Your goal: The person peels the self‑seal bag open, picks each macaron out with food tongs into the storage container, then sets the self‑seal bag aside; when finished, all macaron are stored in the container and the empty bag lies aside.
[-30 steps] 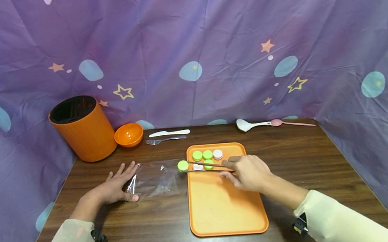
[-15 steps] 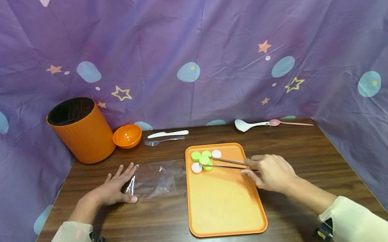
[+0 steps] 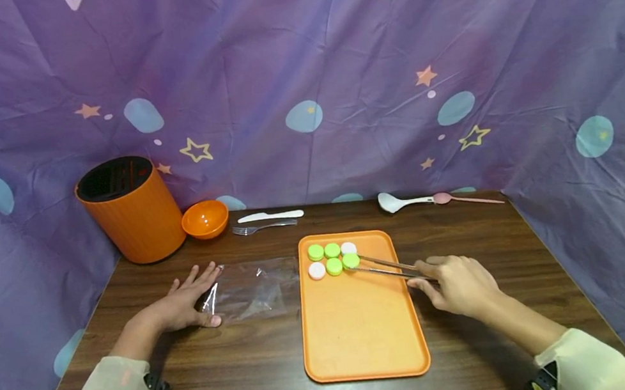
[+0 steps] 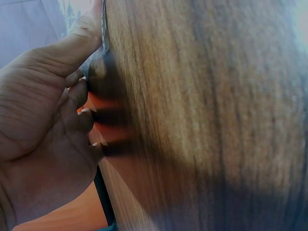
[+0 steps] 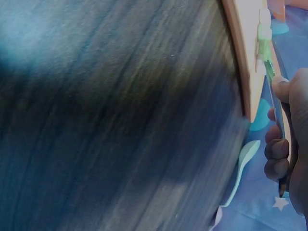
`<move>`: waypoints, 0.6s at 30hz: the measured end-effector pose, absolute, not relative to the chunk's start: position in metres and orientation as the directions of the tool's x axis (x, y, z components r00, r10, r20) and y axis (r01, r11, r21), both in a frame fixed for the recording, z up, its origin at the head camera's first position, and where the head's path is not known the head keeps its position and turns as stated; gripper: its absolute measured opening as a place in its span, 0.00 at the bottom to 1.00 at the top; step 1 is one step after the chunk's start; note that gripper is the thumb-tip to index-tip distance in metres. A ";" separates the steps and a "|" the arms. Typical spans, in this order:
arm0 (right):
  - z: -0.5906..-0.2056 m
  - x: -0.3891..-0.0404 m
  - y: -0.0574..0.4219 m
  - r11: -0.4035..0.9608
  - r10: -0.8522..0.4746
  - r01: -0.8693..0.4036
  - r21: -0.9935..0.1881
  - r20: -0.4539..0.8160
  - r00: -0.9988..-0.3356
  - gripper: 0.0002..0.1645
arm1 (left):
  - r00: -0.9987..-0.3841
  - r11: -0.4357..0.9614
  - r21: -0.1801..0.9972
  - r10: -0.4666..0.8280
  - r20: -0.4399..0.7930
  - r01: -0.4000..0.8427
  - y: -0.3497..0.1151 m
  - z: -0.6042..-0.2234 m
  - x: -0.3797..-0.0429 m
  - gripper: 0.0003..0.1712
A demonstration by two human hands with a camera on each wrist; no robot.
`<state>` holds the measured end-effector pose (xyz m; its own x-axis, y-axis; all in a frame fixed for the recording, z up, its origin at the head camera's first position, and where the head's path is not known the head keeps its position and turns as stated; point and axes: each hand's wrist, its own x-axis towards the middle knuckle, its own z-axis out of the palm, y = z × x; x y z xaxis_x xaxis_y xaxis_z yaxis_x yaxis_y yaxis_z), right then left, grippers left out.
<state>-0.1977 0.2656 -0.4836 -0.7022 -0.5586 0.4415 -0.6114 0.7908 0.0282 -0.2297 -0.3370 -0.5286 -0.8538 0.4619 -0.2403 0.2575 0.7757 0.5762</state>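
My right hand (image 3: 454, 284) grips a pair of metal tongs (image 3: 393, 269) over the right edge of an orange tray (image 3: 363, 337). Between the tong tips is a green macaron (image 3: 351, 261), just in front of a white macaron (image 3: 348, 248) in the back row. Two green macarons (image 3: 316, 252) share that row; a pinkish-white macaron (image 3: 317, 271) and another green macaron (image 3: 334, 266) sit in front. My left hand (image 3: 186, 301) lies with fingers spread, thumb and fingertips on the left end of a clear plastic bag (image 3: 254, 288). In the left wrist view the thumb touches the bag's edge.
Behind the bag stand an orange knife block (image 3: 138, 215) and an orange bowl (image 3: 206, 219). A white knife (image 3: 270, 216), a fork (image 3: 265, 227), a white ladle (image 3: 403, 202) and a pink spoon (image 3: 466, 197) lie along the back edge before a purple curtain (image 3: 254, 86).
The tongs carried the green macaron rightward from beside the bag, across the tray, to the right end of the front row. The left hand stays on the bag.
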 end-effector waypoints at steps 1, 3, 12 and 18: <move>-0.485 -0.198 0.266 0.791 -0.560 -0.611 0.032 0.442 -0.701 0.17 | -0.853 0.776 0.575 0.463 -0.241 0.258 -0.337 -0.527 -0.229 0.76; -0.487 -0.198 0.266 0.790 -0.563 -0.613 0.036 0.441 -0.699 0.17 | -0.852 0.778 0.574 0.462 -0.247 0.256 -0.335 -0.525 -0.228 0.75; -0.495 -0.197 0.267 0.791 -0.561 -0.610 0.037 0.440 -0.701 0.18 | -0.839 0.776 0.591 0.460 -0.292 0.220 -0.321 -0.499 -0.216 0.72; -0.497 -0.194 0.267 0.803 -0.548 -0.595 0.026 0.423 -0.722 0.21 | -0.842 0.768 0.585 0.477 -0.253 0.260 -0.336 -0.526 -0.230 0.74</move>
<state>-0.1944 0.2669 -0.4967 -0.7216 -0.5481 0.4229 -0.5950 0.8033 0.0258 -0.2302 -0.3360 -0.5260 -0.8416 0.4773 -0.2527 0.2603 0.7684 0.5846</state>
